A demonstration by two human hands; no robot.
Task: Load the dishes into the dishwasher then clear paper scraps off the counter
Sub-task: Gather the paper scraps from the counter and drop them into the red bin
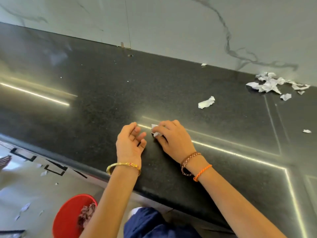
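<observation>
My right hand (173, 137) lies on the black counter (96, 100) with its fingers curled over a small crumpled white paper scrap (155, 130). Just left of it, my left hand (131, 143) is cupped palm-up at the counter surface, fingers loosely curled and holding nothing. Another crumpled scrap (206, 102) lies farther back to the right. A pile of scraps (271, 83) sits at the far right against the wall. Single small scraps lie at the right edge (306, 131) and by the wall (203, 64).
A red bucket (68, 219) with some dark stuff in it stands on the floor below the counter's front edge. Several paper bits (43, 173) lie scattered on the floor at the left. A marble-patterned wall (171, 23) backs the counter.
</observation>
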